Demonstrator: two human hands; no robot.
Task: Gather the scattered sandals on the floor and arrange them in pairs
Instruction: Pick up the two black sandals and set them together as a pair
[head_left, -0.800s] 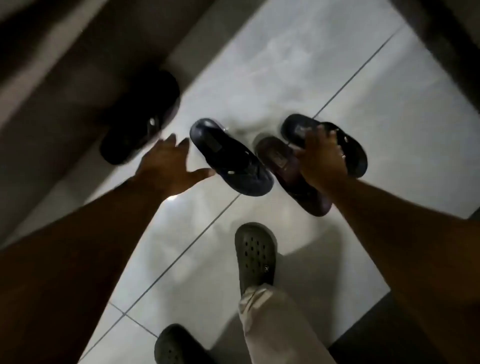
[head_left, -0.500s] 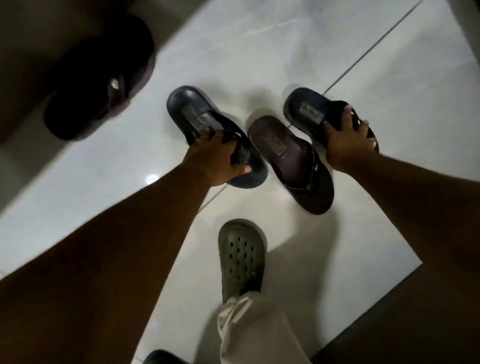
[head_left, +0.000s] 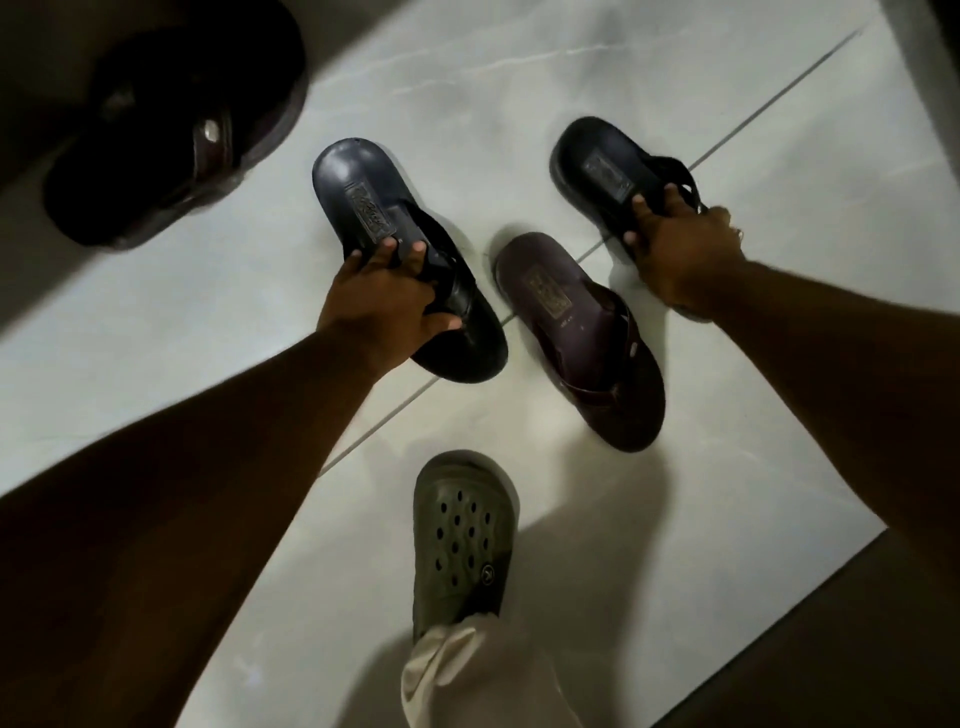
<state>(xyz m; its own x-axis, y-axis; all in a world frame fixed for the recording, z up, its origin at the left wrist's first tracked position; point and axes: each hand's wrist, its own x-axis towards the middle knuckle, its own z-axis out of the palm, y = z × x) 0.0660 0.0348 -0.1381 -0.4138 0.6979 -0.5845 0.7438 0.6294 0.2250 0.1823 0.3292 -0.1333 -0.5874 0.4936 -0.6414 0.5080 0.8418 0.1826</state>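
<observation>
A pale, glossy tiled floor (head_left: 519, 78) with thin grout lines fills most of the view, darker at the upper left and lower right. On it lie four loose sandals, none yet set in pairs.

The largest, a dark brown leather sandal with a metal stud on its strap (head_left: 171, 130), sits in shadow at the upper left, well apart from the rest. Nearer the middle, a navy blue rubber flip-flop with an embossed heel label (head_left: 363, 208) is held by the left hand (head_left: 382, 306), whose fingers are curled over the strap and thumb tucked at the sole's edge. Just beside it, a maroon rubber flip-flop (head_left: 582, 332) lies untouched on the floor between the two hands. Its likely partner seems to be the brown one in shadow, though the dim light makes that hard to confirm. Beyond it, a second navy blue flip-flop (head_left: 597, 161) is clasped by the right hand (head_left: 685, 254), fingers closed over its strap.

At the bottom, the person's own foot wears an olive green perforated clog (head_left: 462, 540) under a cream trouser cuff (head_left: 467, 670).

The task looks to be at an early stage: the two navy flip-flops are grasped but stand apart with the maroon one between them. They must be brought side by side, then the remaining two matched.
</observation>
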